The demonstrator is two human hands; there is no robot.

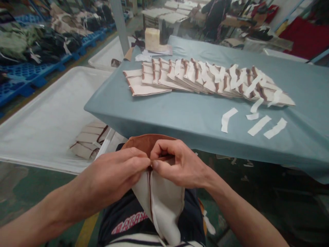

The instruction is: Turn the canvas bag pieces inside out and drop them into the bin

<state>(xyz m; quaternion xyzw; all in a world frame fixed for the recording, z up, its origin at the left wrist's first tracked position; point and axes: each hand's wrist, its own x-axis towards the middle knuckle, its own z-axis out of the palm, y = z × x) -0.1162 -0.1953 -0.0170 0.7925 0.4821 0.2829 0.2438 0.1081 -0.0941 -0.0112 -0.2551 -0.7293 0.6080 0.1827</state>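
Observation:
Between my two hands hangs a cream fabric piece (pixel 167 199) with a dark brown seam down its middle and brown fabric (pixel 144 141) at its top. My left hand (pixel 123 169) pinches it at the upper end of the seam. My right hand (pixel 177 163) pinches the same spot from the other side, thumb and forefinger together, so the fingertips of both hands nearly touch. The piece drapes down over my lap. On the blue-covered table (pixel 159 115) ahead, a row of overlapping cream pieces (pixel 180 80) with brown edges lies fanned out.
Loose white strips (pixel 259 125) lie on the table and over the row. To the left stands a large white bin (pixel 51 103) holding a bundle of cream pieces (pixel 89 139). Blue pallets (pixel 38 73) carry fabric heaps behind it. A person (pixel 217 17) is at the back.

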